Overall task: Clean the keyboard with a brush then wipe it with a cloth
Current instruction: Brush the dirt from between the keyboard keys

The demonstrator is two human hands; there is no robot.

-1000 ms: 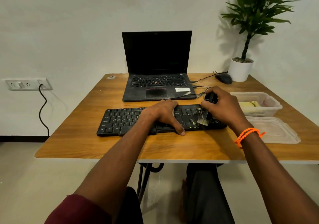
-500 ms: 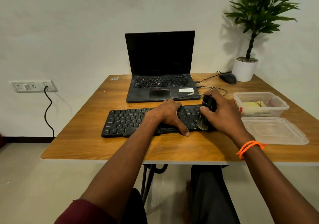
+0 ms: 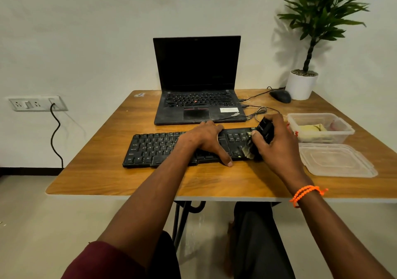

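A black keyboard [image 3: 154, 147] lies across the wooden table [image 3: 210, 182] in front of me. My left hand [image 3: 205, 139] rests flat on its middle, thumb at the front edge, holding it down. My right hand [image 3: 277, 145] grips a black-handled brush [image 3: 265, 129] over the keyboard's right end; the pale bristles [image 3: 247, 149] touch the keys there. The keyboard's right edge is hidden under that hand. A yellow cloth [image 3: 313, 128] lies inside a clear plastic box [image 3: 343, 130] to the right.
A shut-off black laptop [image 3: 196, 81] stands behind the keyboard with cables at its right side. A black mouse [image 3: 280, 96] and a white potted plant [image 3: 301, 85] sit at the back right. The box's clear lid [image 3: 335, 160] lies near my right wrist.
My right hand has drawn the brush toward me over the right end of the keyboard. My left hand has stayed on the keys. The camera has shifted slightly.
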